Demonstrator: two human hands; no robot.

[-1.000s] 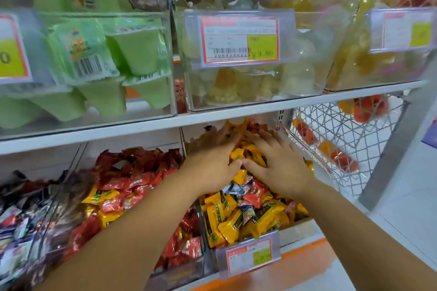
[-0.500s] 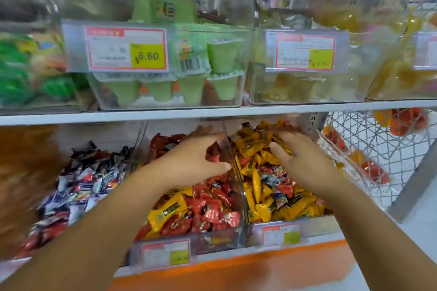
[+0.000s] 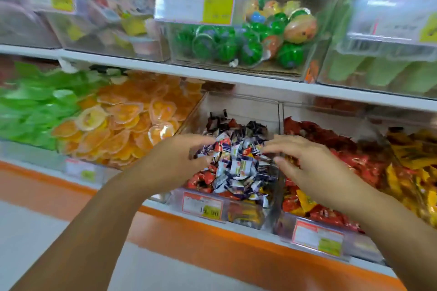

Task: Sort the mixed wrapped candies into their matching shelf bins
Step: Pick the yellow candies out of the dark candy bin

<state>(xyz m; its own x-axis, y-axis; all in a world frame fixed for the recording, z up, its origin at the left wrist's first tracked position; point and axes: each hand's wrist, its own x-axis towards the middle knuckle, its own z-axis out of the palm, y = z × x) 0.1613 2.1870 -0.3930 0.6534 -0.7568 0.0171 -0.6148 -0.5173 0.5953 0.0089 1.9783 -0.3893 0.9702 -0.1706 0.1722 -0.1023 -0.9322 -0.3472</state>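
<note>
My left hand [image 3: 172,160] and right hand [image 3: 314,165] hover over the heaped purple-and-white wrapped candies [image 3: 236,163] in the clear plastic bin [image 3: 241,106], fingers loosely spread and holding nothing. Red wrapped strays [image 3: 201,179] lie near the front. A careless scoop could push pieces over the lip.

We read only "19.90", on the yellow patch of the price tag [image 3: 203,205] fronting the middle candy bin [image 3: 238,106]; the other tags [image 3: 318,236] are too blurred.
</note>
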